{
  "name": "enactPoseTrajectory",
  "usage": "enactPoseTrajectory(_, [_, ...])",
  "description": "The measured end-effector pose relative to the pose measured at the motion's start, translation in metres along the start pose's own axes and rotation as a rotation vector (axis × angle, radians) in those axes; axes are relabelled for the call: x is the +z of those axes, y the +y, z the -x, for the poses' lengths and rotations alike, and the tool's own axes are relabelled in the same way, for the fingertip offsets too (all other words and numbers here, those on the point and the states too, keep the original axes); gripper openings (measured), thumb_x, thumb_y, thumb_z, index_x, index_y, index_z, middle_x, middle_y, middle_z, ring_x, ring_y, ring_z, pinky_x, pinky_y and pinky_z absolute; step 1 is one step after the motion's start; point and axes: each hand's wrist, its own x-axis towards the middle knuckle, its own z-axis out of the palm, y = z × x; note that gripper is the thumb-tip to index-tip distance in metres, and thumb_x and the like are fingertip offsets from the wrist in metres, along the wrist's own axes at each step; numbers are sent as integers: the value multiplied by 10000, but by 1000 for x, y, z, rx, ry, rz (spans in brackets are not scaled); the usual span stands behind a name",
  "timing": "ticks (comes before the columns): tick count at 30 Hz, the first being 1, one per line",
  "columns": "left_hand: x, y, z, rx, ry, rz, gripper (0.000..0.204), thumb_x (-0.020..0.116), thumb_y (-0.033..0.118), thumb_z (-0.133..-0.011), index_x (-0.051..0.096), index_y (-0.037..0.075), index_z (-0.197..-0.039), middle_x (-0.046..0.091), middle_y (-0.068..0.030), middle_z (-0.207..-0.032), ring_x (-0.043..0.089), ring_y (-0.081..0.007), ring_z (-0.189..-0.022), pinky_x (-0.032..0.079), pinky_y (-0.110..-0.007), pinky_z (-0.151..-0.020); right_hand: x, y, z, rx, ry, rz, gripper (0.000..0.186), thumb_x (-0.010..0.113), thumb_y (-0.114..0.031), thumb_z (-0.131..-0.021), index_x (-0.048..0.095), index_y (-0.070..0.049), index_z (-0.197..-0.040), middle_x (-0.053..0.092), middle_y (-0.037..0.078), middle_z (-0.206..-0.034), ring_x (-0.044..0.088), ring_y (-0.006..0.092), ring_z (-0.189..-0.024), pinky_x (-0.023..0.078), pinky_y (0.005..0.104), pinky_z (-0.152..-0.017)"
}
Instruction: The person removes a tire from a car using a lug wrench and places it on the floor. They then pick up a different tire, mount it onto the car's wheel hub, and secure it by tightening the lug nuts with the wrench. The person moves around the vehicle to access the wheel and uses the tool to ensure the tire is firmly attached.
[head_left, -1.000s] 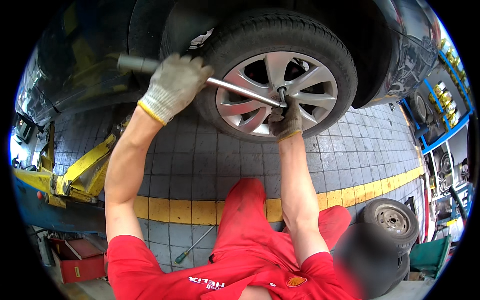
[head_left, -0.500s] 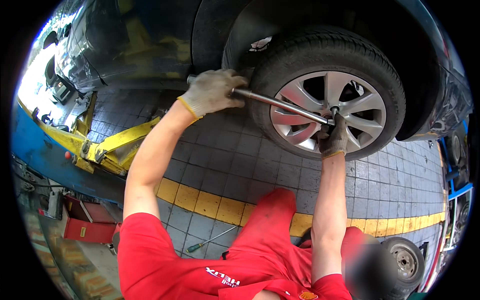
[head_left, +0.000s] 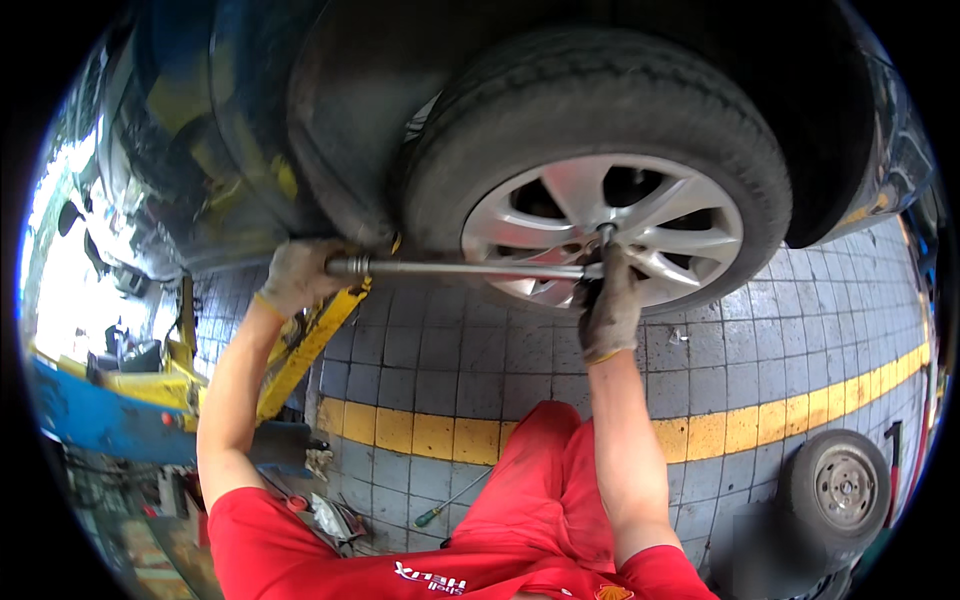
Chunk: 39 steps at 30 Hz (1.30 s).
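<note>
My left hand (head_left: 300, 276), in a pale knit glove, is closed on the handle end of a long silver wrench (head_left: 460, 269), which lies nearly horizontal across the wheel. My right hand (head_left: 612, 310), in a dirty glove, grips the wrench's head and socket at the hub of the silver alloy wheel (head_left: 581, 185); my fingers hide part of the socket. The black tyre (head_left: 600, 90) is mounted on a dark car (head_left: 200, 120).
A yellow lift arm (head_left: 330, 330) on a blue base (head_left: 90, 405) is at left. Below are tiled floor (head_left: 500, 355) with a yellow stripe (head_left: 455, 439), a screwdriver (head_left: 430, 515), and assorted tools (head_left: 335, 517). A loose steel wheel (head_left: 845, 485) is at lower right.
My left hand and the wrench's handle end have swung downward, turning the wrench from a diagonal to nearly level. My right hand stays at the hub. The view has shifted.
</note>
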Motion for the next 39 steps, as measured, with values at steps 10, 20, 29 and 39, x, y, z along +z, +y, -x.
enactPoseTrajectory(10, [-28,5,-54,-58,-500,124,710,814,617,-848,703,175,-1393,801,-176,-1058,764,-387,-1022,583,-485,-931,-1,-25,-8,345,326,65,460,730,-486,-1017,647,-72,-1200,722,47,-866,599,151,-518,483,317,-443])
enactPoseTrajectory(20, [-22,-20,-58,-147,-713,159,672,836,524,-791,725,120,-1316,758,-229,-1245,709,-431,-1187,558,-513,-996,28,-59,114,569,382,280,490,730,-398,-1010,573,2,-1245,652,101,-890,621,197,-567,557,366,-490])
enactPoseTrajectory(29, [-39,-49,-75,75,-779,125,644,805,471,-833,658,107,-1344,764,-238,-1199,718,-466,-1135,565,-539,-948,128,-51,182,665,485,223,385,699,-360,-1008,604,5,-1084,666,118,-800,629,226,-536,564,377,-492])
enactPoseTrajectory(39, [-216,12,-97,431,-666,30,467,698,370,-983,613,59,-1322,785,-250,-1047,775,-461,-979,610,-582,-864,293,-6,134,451,553,-82,499,618,-546,-1074,664,-71,-1221,696,71,-928,649,195,-675,574,386,-616])
